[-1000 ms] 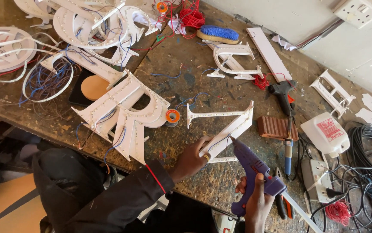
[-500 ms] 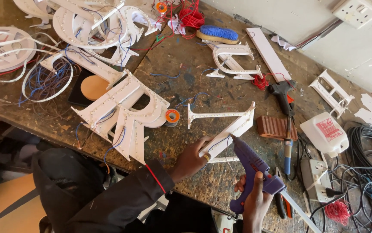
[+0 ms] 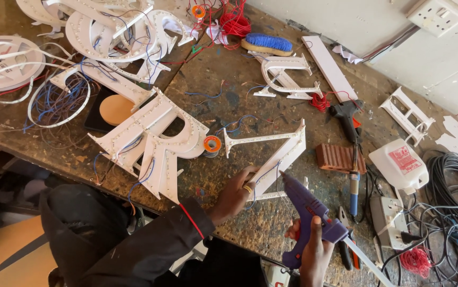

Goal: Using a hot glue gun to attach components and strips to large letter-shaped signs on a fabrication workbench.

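Glue gun (image 3: 307, 212) in right grip (image 3: 314, 250)

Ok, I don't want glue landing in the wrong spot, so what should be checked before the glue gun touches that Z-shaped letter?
1. Letter steadied: the left hand grips the lower edge of the white Z-shaped letter, which lies flat on the workbench. Ok.
2. Gun held firmly: the right hand wraps the handle of the purple glue gun. Ok.
3. Nozzle aimed at the letter: its tip points at the lower bar, close by. Ok.
4. Blue wires on the letter out of the nozzle's path: cannot tell.
5. Gun hot and loaded with a stick: cannot tell.
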